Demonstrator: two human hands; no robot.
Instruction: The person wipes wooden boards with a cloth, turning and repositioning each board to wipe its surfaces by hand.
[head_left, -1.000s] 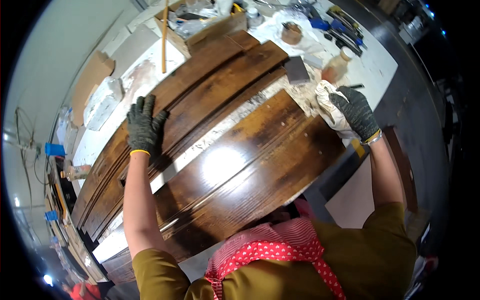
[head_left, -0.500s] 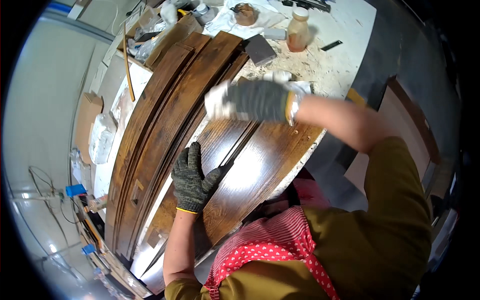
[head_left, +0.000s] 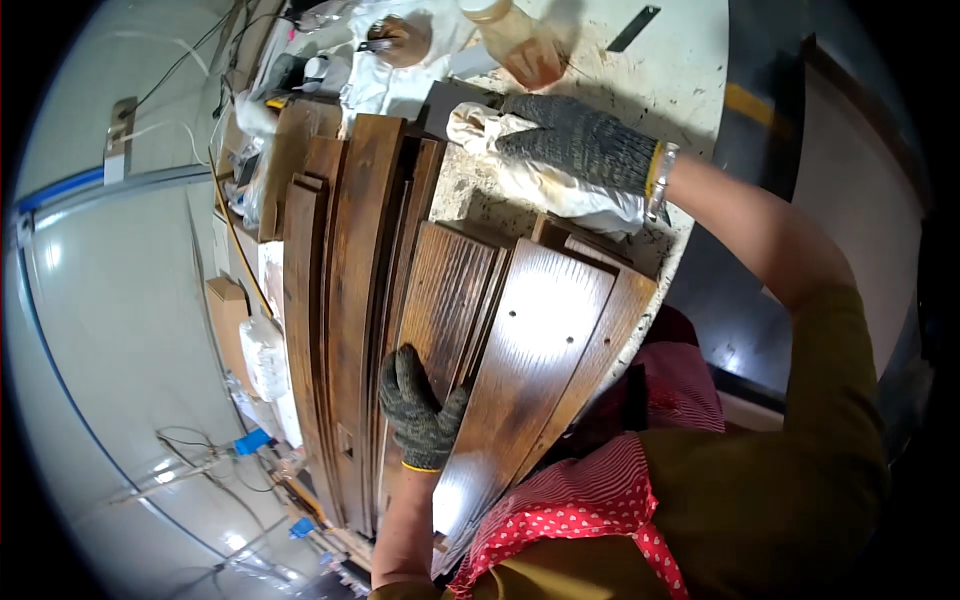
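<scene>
Wooden boards: glossy brown, streaked grain, small dark spots
Left hand: thumb spread wide, on the boards
Right hand: holding crumpled off-white cloth

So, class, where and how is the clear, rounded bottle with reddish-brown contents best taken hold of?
Probably grip the bottle around its rounded body, coming from the right: it appears to stand upright with that side exposed, while a pale grey rectangular block sits close on its left. The right hand, in a dark knitted glove, holds a crumpled white cloth.
</scene>
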